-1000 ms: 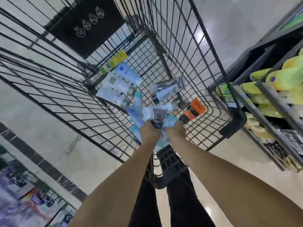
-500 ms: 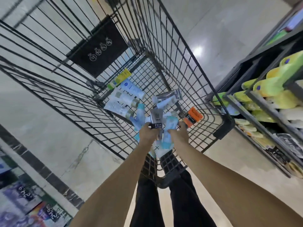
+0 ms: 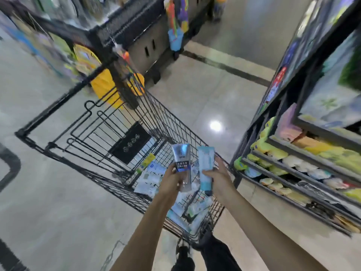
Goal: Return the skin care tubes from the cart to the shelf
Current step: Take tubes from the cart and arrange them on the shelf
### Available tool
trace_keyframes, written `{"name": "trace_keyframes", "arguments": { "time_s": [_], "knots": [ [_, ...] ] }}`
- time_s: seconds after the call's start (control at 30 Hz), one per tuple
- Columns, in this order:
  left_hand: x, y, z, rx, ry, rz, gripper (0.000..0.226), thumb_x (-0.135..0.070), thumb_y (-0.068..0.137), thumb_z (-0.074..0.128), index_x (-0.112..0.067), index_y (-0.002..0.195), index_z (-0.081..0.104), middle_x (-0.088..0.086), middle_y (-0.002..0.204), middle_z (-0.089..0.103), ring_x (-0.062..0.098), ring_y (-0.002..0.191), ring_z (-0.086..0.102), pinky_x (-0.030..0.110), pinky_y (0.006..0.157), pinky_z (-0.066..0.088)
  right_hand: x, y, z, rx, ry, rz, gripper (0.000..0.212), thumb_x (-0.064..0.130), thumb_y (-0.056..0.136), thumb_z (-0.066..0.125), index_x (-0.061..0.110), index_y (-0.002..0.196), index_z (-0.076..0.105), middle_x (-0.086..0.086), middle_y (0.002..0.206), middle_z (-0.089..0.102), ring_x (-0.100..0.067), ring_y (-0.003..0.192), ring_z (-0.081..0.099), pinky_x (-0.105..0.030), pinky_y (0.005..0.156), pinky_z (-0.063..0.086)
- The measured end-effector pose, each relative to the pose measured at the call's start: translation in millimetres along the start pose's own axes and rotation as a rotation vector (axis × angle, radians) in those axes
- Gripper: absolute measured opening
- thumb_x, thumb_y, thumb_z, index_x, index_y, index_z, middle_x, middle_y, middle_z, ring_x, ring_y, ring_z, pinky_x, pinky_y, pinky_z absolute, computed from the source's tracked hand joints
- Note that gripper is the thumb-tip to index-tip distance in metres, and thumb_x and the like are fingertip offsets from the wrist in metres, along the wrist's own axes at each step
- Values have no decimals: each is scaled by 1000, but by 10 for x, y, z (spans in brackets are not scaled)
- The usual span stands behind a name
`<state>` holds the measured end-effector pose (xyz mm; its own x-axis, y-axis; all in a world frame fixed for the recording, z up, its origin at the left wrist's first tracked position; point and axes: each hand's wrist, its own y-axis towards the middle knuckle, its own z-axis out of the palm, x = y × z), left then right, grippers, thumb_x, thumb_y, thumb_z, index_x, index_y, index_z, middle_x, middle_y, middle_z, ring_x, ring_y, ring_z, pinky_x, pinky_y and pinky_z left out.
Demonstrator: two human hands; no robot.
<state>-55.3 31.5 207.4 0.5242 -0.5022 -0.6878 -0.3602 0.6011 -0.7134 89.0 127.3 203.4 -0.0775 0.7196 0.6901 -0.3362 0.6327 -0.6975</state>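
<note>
Fingers of the left hand [image 3: 172, 180] were curled round a silver tube with a dark blue label [image 3: 182, 165], held nearly upright with its crimped end pointing up and away, above the near end of the wire cart [image 3: 82, 133]. Just to its right, the right hand [image 3: 218, 178] gripped a pale blue tube [image 3: 205, 167], thumb across its front and fingers wrapped behind, also upright; the two tubes stood close side by side without clearly touching. Below the hands, more white and blue tubes [image 3: 150, 178] lay heaped on the cart's mesh floor, with a yellow-green one [image 3: 145, 163] at the far edge of the heap. The cart stood on a glossy pale tiled floor [image 3: 195, 98] crossed by a dark stripe. To the right ran dark store shelving [image 3: 293, 173] stocked with yellow, green and white packs, much of it blurred. Another dark display unit [image 3: 136, 36] stood at the far side, hung with colourful goods.
</note>
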Motion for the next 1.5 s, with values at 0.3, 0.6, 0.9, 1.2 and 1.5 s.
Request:
{"name": "trace_keyframes", "arguments": {
  "time_s": [0.3, 0.6, 0.9, 1.2, 1.5],
  "knots": [
    [-645, -772, 524, 228, 186, 288, 60, 2, 69, 82, -26, 119, 64, 2, 107, 78, 33, 104, 72, 58, 94, 54, 554, -1027, -359, -88, 76, -308, 76, -12, 80, 76, 27, 141, 52, -12, 116, 75, -32, 97, 76, -49, 84, 58],
    [-862, -1537, 1663, 525, 295, 459, 59, -3, 65, 85, -17, 118, 63, 12, 110, 74, 35, 104, 70, 61, 98, 52, 952, -2149, -1169, -343, 188, -541, 57, 5, 74, 85, 19, 125, 64, -8, 113, 76, -32, 101, 73, -48, 84, 61],
    [-697, -2306, 2935, 722, 383, 515, 72, 7, 69, 84, -23, 129, 58, 1, 115, 75, 26, 111, 70, 55, 101, 53, 1176, -3096, -2312, -541, 274, -688, 64, 7, 78, 87, 26, 132, 58, -2, 116, 75, -28, 104, 73, -61, 91, 57],
    [-227, -3024, 3948, 730, 404, 550, 69, -7, 63, 89, -32, 120, 59, -3, 112, 75, 23, 106, 71, 54, 100, 53, 1127, -3762, -3408, -598, 309, -723, 78, 10, 74, 91, 24, 140, 52, -3, 120, 73, -28, 106, 72, -59, 94, 56],
    [-3, -3388, 4589, 686, 354, 592, 66, -1, 72, 85, -28, 125, 57, 0, 116, 74, 23, 108, 72, 52, 103, 52, 1200, -4064, -4207, -516, 293, -779, 67, 4, 80, 85, 23, 136, 54, -4, 125, 70, -27, 108, 71, -54, 92, 59]
  ]
}}
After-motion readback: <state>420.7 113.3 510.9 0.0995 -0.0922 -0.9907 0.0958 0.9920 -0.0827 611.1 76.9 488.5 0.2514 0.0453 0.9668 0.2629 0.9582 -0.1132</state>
